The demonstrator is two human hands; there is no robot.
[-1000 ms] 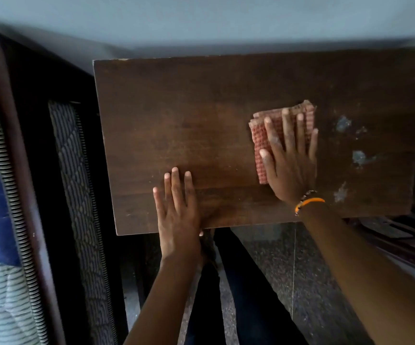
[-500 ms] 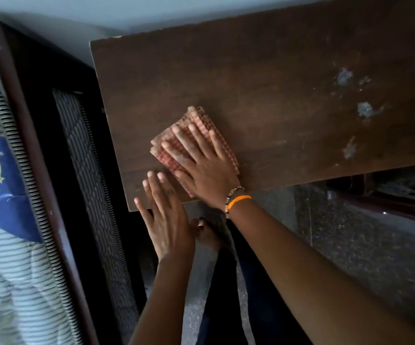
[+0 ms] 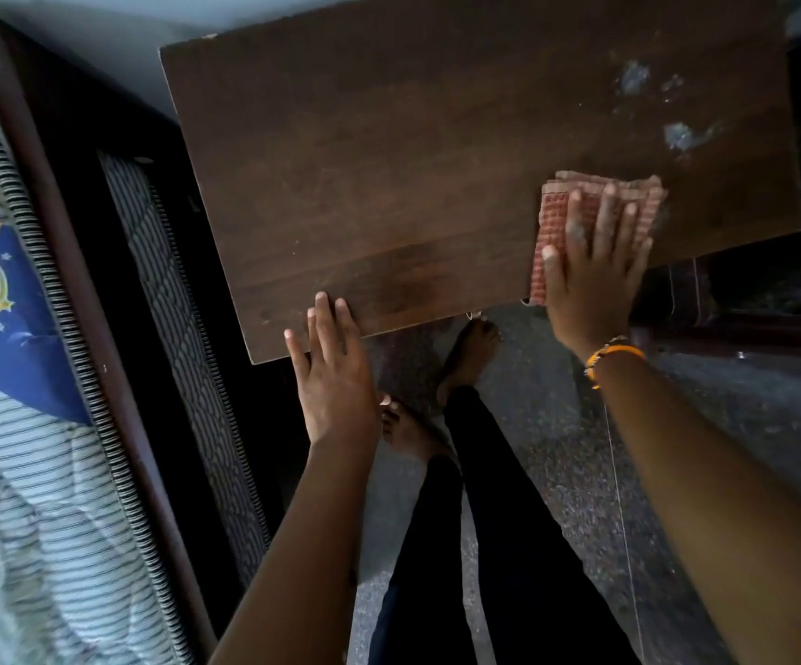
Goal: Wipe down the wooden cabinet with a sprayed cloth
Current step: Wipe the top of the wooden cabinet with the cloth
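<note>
The dark wooden cabinet top (image 3: 413, 160) fills the upper middle of the head view. A folded red checked cloth (image 3: 552, 232) lies near its front right corner, slightly over the front edge. My right hand (image 3: 590, 276) presses flat on the cloth, fingers spread, an orange band on the wrist. My left hand (image 3: 331, 367) rests flat on the front edge near the left corner and holds nothing. Pale grey smudges (image 3: 677, 134) mark the wood just behind the cloth.
A bed with a striped sheet (image 3: 29, 448) and a dark wooden frame (image 3: 82, 300) runs along the left. My legs and bare feet (image 3: 466, 362) stand on speckled stone floor (image 3: 677, 424) below the cabinet. Dark furniture (image 3: 773, 319) sits at the right.
My right hand slid the cloth from the front left part of the top across to the front right corner. My left hand stayed at the front edge.
</note>
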